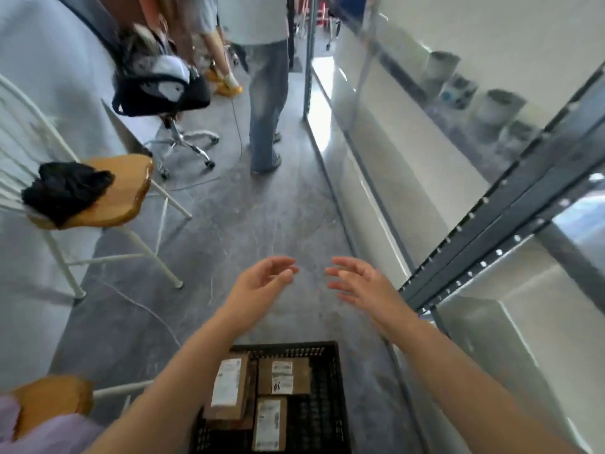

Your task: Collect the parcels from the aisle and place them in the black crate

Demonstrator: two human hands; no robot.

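Parcels (227,386), brown with white labels, lie in black crate (327,421); left hand (258,290), right hand (363,288) spread empty

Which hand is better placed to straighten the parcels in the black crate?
Probably left: the left hand and right hand both hang open and empty beyond the black crate, but only the left forearm crosses above it and its parcels.

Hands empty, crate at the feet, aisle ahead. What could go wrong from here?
1. A thin cable lies across the floor left of the crate; a step that way could snag a foot.
2. A person in jeans stands in the way ahead, so a bump seems possible.
3. The right hand is open near the metal shelf beam and could knock it; the left hand is open too.
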